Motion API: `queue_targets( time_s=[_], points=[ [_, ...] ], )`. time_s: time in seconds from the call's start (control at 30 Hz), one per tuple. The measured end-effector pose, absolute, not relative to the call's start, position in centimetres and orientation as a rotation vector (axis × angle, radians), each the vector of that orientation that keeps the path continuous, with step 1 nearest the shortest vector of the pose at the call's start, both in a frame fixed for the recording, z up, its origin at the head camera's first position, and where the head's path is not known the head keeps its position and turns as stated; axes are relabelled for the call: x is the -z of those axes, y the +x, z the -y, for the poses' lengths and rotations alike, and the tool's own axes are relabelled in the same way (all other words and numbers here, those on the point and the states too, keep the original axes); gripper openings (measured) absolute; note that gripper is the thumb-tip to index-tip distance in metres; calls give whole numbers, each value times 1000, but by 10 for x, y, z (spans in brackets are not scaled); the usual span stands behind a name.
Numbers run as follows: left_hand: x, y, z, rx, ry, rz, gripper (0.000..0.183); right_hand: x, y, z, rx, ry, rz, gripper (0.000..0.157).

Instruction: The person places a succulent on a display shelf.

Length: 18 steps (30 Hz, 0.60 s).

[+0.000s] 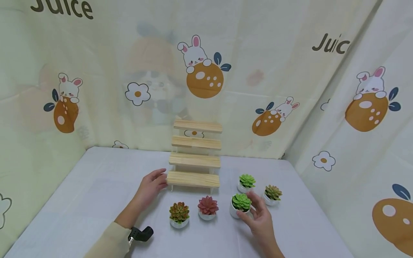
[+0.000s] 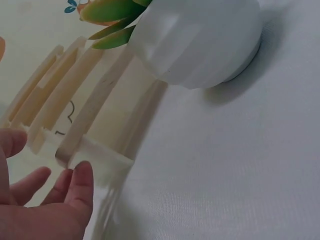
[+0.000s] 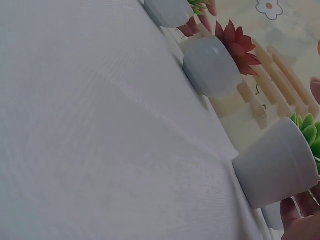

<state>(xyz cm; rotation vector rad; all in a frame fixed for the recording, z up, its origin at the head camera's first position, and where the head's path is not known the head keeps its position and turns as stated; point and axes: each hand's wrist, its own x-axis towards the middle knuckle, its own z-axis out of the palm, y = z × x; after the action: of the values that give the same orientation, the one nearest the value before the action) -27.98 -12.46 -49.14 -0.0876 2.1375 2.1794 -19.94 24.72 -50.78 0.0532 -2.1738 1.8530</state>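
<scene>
My right hand [image 1: 259, 218] has thumb and fingers around a small white pot with a bright green succulent [image 1: 240, 205]; the pot's side [image 3: 280, 162] is turned to the right wrist camera, standing on the cloth. At the left end of the lowest step of a tiered wooden stand [image 1: 193, 179] is my left hand [image 1: 152, 188], fingers loosely bent. In the left wrist view its fingertips are right at the end of that wooden step [image 2: 92, 107]. Between the hands stand a potted red succulent [image 1: 208, 208] and a potted reddish-green succulent [image 1: 179, 215].
Behind the right hand are another green potted succulent [image 1: 246, 182] and a brownish-green one [image 1: 273, 194]. A white cloth covers the table [image 1: 106, 186]. Printed curtains [image 1: 258, 46] close off the back and sides. A black strap device [image 1: 141, 234] sits on the left wrist.
</scene>
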Motion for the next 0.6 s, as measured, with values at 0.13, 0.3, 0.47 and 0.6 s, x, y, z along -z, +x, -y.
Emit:
queue_targets(
  time_s=[0.13,0.3,0.47,0.6],
  points=[
    [494,-284,122,-2199,-105,-2130,46,510,-201,-247,-1833,2,2237,76],
    [498,-290,119,-2217,-104,-2123,45,510,-201,-245,-1822,-43,2282,79],
    [503,-296,118,-2173,-131,-2163,45,508,-200,-242,-1797,-94,2324,81],
    [505,-299,118,-2155,-133,-2175,46,510,-201,-241,-1827,-113,2317,82]
  ],
)
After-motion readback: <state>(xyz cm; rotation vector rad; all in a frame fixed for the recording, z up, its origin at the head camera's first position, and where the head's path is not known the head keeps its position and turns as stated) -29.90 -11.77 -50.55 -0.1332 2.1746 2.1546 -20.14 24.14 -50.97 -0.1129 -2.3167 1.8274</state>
